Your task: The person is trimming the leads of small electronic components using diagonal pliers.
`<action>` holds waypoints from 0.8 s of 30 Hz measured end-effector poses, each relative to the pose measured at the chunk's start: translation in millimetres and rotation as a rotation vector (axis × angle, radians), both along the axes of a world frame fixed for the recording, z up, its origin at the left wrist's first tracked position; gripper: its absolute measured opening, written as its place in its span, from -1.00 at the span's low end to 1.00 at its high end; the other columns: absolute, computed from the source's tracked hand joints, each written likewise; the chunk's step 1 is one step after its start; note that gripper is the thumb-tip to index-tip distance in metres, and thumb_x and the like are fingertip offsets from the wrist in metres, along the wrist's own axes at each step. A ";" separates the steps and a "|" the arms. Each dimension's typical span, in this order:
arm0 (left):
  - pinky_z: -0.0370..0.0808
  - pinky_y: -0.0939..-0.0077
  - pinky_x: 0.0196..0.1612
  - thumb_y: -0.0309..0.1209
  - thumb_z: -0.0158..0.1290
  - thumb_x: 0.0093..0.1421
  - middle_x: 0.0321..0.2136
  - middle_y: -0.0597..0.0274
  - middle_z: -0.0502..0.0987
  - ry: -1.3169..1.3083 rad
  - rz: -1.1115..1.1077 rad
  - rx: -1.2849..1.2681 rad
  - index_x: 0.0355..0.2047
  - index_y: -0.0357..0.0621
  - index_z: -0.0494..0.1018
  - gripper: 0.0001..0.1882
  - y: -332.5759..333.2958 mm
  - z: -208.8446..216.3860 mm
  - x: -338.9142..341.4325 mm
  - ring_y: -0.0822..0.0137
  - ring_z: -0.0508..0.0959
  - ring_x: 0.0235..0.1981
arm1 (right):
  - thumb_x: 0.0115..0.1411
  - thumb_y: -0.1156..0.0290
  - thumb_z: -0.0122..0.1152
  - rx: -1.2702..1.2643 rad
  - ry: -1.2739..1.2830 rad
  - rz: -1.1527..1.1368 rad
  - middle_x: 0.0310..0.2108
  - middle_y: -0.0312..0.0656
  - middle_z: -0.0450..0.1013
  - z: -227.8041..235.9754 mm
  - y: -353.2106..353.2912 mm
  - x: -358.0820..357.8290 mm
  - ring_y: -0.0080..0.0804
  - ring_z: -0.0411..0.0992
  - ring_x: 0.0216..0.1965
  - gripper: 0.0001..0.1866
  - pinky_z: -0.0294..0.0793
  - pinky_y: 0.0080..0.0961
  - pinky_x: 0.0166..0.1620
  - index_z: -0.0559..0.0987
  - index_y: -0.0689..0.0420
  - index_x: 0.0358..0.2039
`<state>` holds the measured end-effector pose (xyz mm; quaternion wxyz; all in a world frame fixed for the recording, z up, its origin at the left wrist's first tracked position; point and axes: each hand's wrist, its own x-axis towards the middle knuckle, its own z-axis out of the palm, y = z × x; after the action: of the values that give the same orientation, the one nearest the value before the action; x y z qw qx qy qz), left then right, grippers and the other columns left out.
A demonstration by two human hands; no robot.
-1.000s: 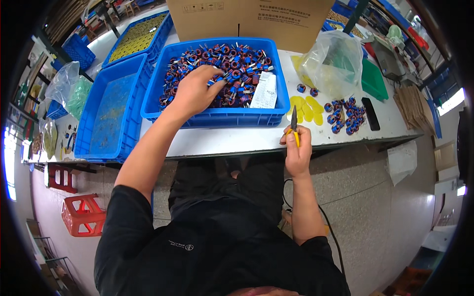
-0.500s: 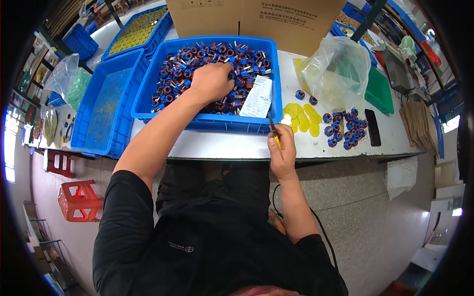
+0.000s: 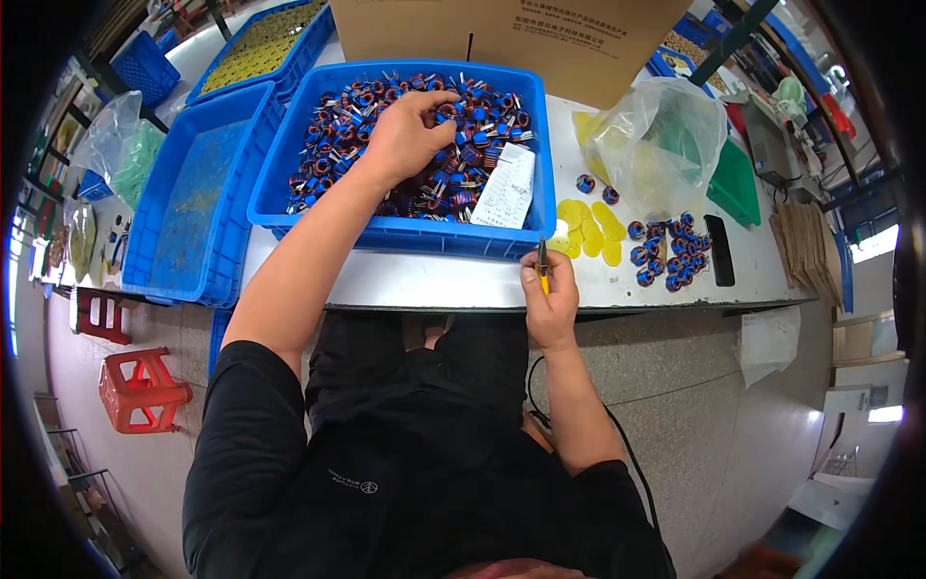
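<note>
Over the heap of copper-and-blue wound ring coils (image 3: 333,145) in the large blue bin (image 3: 386,232), my left hand (image 3: 407,140) is open. Its thumb and index finger are apart, close around a coil on top of the heap; the other fingers are mostly hidden. My right hand (image 3: 552,301) is closed on yellow-handled pliers (image 3: 543,259), held upright at the bin's front right corner, their dark pointed jaws facing away from me. A white paper slip (image 3: 505,188) with handwriting lies on the coils at the bin's right side.
Yellow discs (image 3: 590,230), a clear plastic bag (image 3: 666,135), a group of loose coils (image 3: 670,253) and a black phone (image 3: 720,251) lie to the right. An empty blue tray (image 3: 198,193) stands left, and a cardboard box (image 3: 492,43) behind the bin. A red stool (image 3: 143,391) is on the floor.
My left hand has lifted slightly from the coils, with thumb and index finger spread wider. The pliers in my right hand have turned more upright, away from the bin's edge.
</note>
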<state>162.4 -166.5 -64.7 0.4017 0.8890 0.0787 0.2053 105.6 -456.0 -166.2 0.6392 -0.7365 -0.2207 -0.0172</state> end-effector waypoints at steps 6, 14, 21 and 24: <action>0.48 0.53 -0.35 -0.40 0.18 0.10 -0.41 0.18 0.62 0.060 -0.070 -0.388 -0.03 -0.14 0.64 -0.61 1.5 -10.6 6.3 0.38 0.48 -0.50 | 0.30 0.44 0.16 0.005 -0.019 -0.122 -0.28 -0.13 0.54 -1.5 3.5 -4.7 -0.32 0.46 -0.29 -0.78 0.45 -0.47 -0.10 0.52 0.24 -0.08; 0.42 0.59 -0.44 -0.49 0.10 0.19 -0.48 0.25 0.58 -0.011 -0.157 -0.625 -0.09 -0.29 0.60 -0.72 -6.3 -9.3 1.6 0.45 0.45 -0.55 | 0.32 0.40 0.17 -0.106 -0.034 -0.200 -0.30 -0.15 0.54 4.9 6.8 -6.2 -0.34 0.45 -0.31 -0.80 0.45 -0.48 -0.14 0.55 0.24 -0.13; 0.53 0.50 -0.34 -0.36 0.11 0.24 -0.47 0.18 0.63 0.077 -0.136 -0.720 -0.20 -0.32 0.64 -0.73 1.9 -13.3 3.4 0.35 0.53 -0.52 | 0.32 0.41 0.17 -0.256 -0.085 -0.306 -0.34 -0.17 0.53 12.3 18.2 -12.8 -0.37 0.43 -0.33 -0.84 0.43 -0.49 -0.18 0.57 0.22 -0.19; 0.55 0.45 -0.32 -0.30 0.12 0.24 -0.48 0.14 0.64 0.114 -0.238 -0.427 -0.24 -0.30 0.65 -0.71 -2.2 -19.1 -6.7 0.30 0.56 -0.51 | 0.30 0.43 0.19 -0.201 -0.064 -0.317 -0.36 -0.19 0.52 4.9 14.8 -5.6 -0.39 0.42 -0.35 -0.86 0.42 -0.50 -0.19 0.57 0.21 -0.20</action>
<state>155.6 -168.7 -83.8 0.5968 0.7970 0.0376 0.0850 100.0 -441.2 -161.3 0.5442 -0.8214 -0.1228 -0.1189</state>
